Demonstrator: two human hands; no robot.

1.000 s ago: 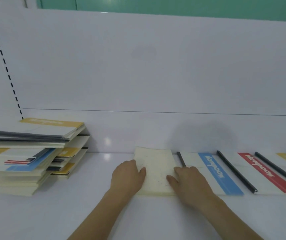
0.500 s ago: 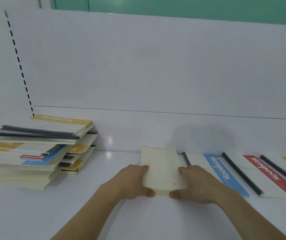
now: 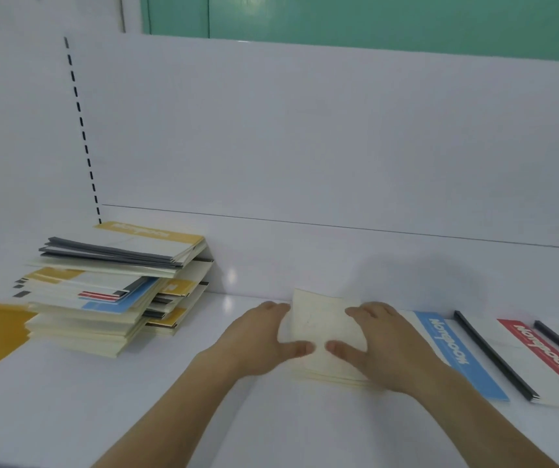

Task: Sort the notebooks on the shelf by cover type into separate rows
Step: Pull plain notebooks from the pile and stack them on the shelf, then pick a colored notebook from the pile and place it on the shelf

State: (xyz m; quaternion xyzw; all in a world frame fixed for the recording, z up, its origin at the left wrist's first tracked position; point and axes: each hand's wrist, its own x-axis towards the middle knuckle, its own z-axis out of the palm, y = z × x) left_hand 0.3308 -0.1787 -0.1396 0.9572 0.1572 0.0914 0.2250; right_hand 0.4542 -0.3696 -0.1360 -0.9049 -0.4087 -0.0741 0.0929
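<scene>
While both hands press flat w/ straight fingers, the left hand point(image 3: 261, 336) and right hand point(image 3: 377, 342) sit on either side of a cream notebook stack point(image 3: 325, 329), thumbs nearly meeting on top. Stack lies mid-shelf point(image 3: 203, 417), near the back wall. Just right: blue-band notebook point(image 3: 453, 352), then red-band notebook point(image 3: 541, 352). Towards the shelf's left end, well apart, a mixed notebook pile point(image 3: 109, 288).
</scene>
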